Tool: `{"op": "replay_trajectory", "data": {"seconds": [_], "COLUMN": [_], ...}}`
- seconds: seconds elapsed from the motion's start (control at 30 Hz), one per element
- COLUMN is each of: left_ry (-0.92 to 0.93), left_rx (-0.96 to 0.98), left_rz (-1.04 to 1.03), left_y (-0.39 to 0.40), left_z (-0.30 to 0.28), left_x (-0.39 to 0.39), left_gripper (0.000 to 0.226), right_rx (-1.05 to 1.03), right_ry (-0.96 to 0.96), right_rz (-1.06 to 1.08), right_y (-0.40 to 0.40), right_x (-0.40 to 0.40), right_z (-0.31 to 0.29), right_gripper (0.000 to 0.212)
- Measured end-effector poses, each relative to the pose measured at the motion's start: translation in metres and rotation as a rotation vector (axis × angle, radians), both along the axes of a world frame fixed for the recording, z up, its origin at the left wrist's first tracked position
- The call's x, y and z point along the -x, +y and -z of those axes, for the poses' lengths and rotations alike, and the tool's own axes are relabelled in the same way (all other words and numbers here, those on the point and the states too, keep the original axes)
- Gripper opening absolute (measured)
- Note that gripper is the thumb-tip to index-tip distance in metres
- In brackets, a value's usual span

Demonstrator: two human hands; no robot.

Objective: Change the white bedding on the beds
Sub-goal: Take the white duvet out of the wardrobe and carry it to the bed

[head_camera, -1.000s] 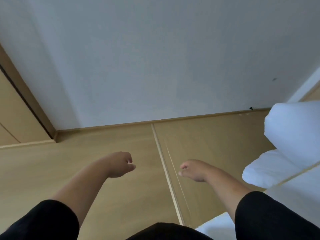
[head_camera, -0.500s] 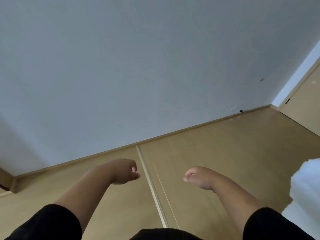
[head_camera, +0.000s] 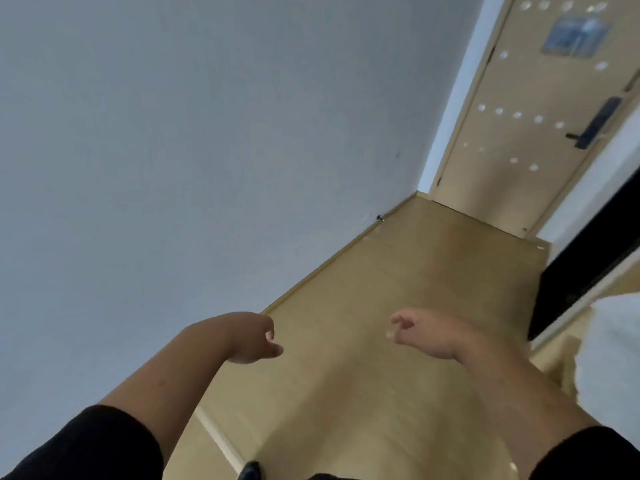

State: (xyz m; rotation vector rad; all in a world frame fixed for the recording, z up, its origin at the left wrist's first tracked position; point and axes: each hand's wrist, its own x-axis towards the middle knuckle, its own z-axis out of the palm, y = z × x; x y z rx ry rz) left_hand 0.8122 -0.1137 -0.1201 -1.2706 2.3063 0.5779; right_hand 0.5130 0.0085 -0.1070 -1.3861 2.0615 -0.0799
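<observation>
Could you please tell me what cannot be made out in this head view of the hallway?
- White bedding: cut off by the right edge; its shape and the bed are unseen.
- Sign on the door: blurred, unreadable.
- Left hand and right hand: fingers motion-blurred, exact curl unclear; they hold nothing.
- Dark opening: interior too dark.

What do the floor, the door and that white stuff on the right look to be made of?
Floor: probably vinyl or laminate in a wood tone; smooth, matte, with a pale seam strip.
Door: beige wood or laminate, glossy enough to mirror ceiling lights, with a dark metal handle.
Bedding: soft white fabric, blurred.
</observation>
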Motion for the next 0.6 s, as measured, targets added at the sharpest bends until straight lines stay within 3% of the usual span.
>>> {"op": "replay_trajectory", "data": {"seconds": [0.13,0.23,0.43,0.6], "left_ry": [0.056,0.069,0.126,0.320], "left_rx": [0.034,0.012,0.020,-0.060], "left_rz": [0.299,0.617,1.190,1.428], "left_y": [-0.099,-0.119,-0.062,0.033], "left_z": [-0.011,-0.024,-0.053,-0.073], "left_x": [0.101,0.196,0.363,0.462], "left_gripper": [0.051,0.051,0.040,0.034], "right_rx": [0.108,0.112,0.245,0.347], "right_ry": [0.029,0.053,0.145,0.389], "right_rz": [0.320,0.522,0.975,1.299], "right_y": [-0.017,0.004,0.092,0.181], "right_x": [0.041,0.061,0.073,0.105], "right_z": [-0.026,-0.054,-0.101,-0.118], "right_gripper": [0.052,0.053,0.047,0.050]}}
